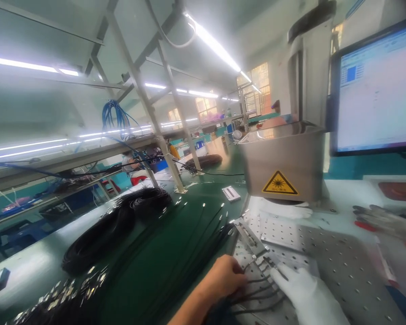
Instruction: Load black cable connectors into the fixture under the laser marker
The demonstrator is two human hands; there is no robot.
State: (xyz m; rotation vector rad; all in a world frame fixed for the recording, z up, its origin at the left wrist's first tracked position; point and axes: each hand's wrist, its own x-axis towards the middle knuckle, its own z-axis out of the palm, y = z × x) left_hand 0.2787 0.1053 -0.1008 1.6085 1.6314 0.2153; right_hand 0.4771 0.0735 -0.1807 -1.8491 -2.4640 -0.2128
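Left hand: the bare left hand (225, 276) sits low in the middle of the view, fingers curled down and pinching a bunch of thin black cables (257, 291).
Right hand: the right hand (302, 289) wears a white glove – it lies flat on the same cables, fingers pressed together and pointing to 11 o'clock.
Thin black cables: they run between the two hands, touching both, and lie on the metal plate (328, 257).
Metal plate: grey, full of small holes, on the desk (196, 198) at 5 o'clock of the view.
Metal clamp: a small shiny clamp (252, 237) lies on the plate at 12 o'clock of the hands, just beside the cable ends.
Laser box: a steel box (284, 158) with a yellow warning sign (279, 183) stands at 12 o'clock of the plate.
Screen: a lit screen (375, 85) is at 2 o'clock.
Cable coils: big black coils (115, 228) rest on the green desk at 9 o'clock – well apart from the hands.
Loose plugs: shiny cable ends (64, 293) lie at 8 o'clock.
Spare glove: a grey glove (382, 219) lies at 3 o'clock.
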